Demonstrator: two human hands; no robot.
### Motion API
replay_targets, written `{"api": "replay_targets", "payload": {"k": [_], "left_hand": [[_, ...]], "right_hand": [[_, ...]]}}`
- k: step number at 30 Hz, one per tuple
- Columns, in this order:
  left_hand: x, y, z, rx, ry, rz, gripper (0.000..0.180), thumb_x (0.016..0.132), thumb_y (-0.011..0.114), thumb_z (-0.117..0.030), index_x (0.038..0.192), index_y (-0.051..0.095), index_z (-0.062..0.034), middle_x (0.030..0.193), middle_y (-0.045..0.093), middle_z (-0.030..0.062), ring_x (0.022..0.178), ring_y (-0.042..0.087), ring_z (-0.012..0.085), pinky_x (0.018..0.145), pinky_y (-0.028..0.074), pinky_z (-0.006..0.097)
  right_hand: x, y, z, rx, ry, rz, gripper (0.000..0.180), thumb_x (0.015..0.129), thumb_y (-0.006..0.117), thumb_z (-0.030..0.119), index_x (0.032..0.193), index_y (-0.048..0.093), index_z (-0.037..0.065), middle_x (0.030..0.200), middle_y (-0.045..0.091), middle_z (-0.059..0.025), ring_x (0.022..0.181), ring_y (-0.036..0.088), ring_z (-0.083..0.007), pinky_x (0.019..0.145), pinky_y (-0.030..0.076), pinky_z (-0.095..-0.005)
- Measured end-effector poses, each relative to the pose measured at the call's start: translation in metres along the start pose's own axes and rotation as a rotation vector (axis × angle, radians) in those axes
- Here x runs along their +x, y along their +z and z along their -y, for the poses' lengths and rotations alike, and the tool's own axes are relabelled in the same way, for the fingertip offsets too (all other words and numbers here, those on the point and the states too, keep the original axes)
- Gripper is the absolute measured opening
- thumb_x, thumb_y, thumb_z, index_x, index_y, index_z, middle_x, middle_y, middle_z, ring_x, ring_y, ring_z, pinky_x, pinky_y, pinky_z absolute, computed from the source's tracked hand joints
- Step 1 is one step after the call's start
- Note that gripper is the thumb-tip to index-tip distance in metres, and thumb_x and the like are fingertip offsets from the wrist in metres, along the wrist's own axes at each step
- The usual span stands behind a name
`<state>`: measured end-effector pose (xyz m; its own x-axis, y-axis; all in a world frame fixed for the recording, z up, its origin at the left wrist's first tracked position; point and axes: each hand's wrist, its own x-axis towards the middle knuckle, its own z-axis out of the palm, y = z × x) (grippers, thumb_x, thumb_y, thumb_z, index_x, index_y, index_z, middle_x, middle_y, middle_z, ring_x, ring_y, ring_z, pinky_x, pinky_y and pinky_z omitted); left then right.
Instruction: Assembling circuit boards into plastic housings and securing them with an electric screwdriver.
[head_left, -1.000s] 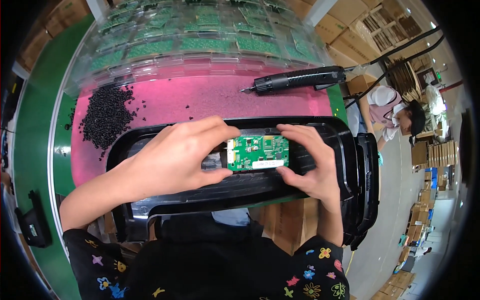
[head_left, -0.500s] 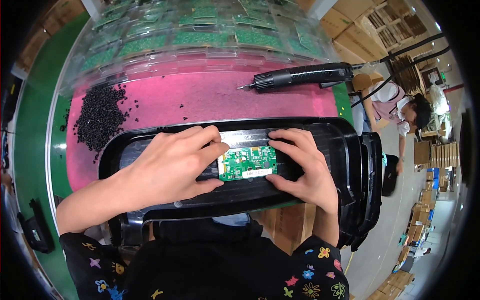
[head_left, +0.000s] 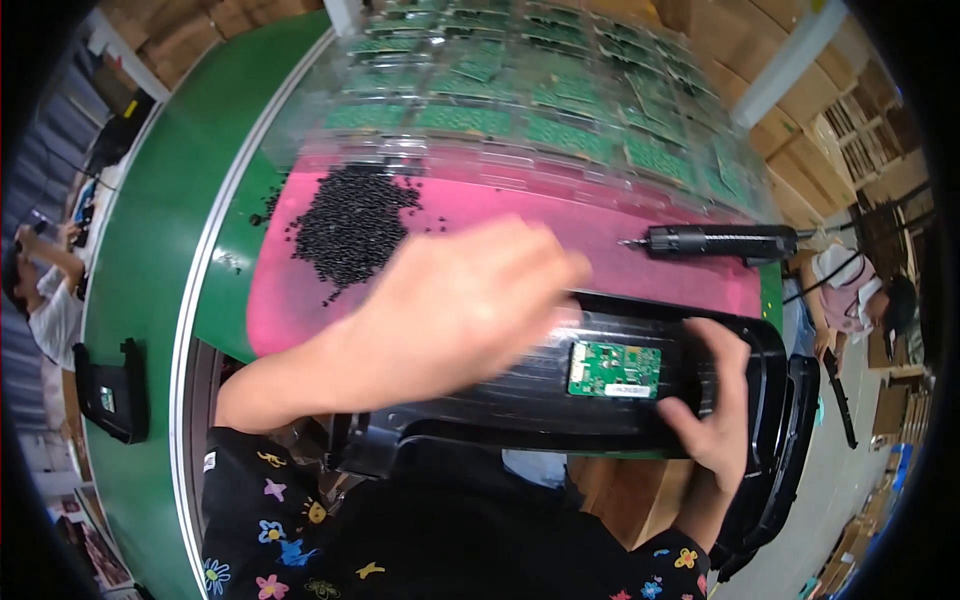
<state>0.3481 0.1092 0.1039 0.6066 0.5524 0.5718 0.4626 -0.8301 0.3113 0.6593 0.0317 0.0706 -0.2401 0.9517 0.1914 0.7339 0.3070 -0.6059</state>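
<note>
A green circuit board (head_left: 620,362) with a white label lies in a long black plastic housing (head_left: 500,412). Beside its right edge is my right hand (head_left: 722,405), thumb and fingers apart and holding nothing; the fingertips are just clear of the board. My left hand (head_left: 475,300) is raised over the housing's far rim, between the board and a heap of small black screws (head_left: 345,225). Motion smears its fingers, so whether they hold anything cannot be made out. A black electric screwdriver (head_left: 715,242) lies at the right of the pink mat (head_left: 560,240), bit pointing left.
Clear plastic trays (head_left: 500,150) filled with green boards stand behind the mat. More black housings (head_left: 795,450) are stacked at right. Another black housing (head_left: 110,390) sits on the green surface (head_left: 165,280) at left. A person (head_left: 850,290) bends over at right; another works at far left.
My left hand has let go of the board and lifted away toward the screw heap. My right hand has drawn slightly off the board. The whole view has swung left.
</note>
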Motion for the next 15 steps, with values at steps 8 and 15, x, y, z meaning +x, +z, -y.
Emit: {"api": "replay_targets", "payload": {"k": [8, 15], "left_hand": [[-0.047, -0.040, 0.070, 0.244, -0.376, 0.416, 0.037, 0.069, 0.075, -0.004, 0.105, 0.063, -0.0007, 0.105, 0.059, 0.0133, 0.102, 0.060, 0.0335, 0.082, 0.051, 0.043], [-0.051, -0.028, 0.081, 0.182, -0.381, 0.374, 0.025, 0.073, 0.070, -0.001, 0.098, 0.066, 0.0004, 0.094, 0.063, 0.0139, 0.097, 0.061, 0.0348, 0.084, 0.050, 0.043]], "right_hand": [[0.040, -0.063, -0.038, -0.044, 0.229, -0.282, 0.053, 0.099, 0.053, 0.010, 0.149, 0.036, 0.010, 0.139, 0.044, -0.0051, 0.092, 0.045, -0.0090, 0.086, 0.039, -0.0213], [0.105, -0.058, -0.074, 0.001, 0.366, -0.267, 0.028, 0.097, 0.062, 0.021, 0.119, 0.053, 0.006, 0.094, 0.056, -0.0041, 0.082, 0.055, -0.0099, 0.071, 0.048, -0.0247]]}}
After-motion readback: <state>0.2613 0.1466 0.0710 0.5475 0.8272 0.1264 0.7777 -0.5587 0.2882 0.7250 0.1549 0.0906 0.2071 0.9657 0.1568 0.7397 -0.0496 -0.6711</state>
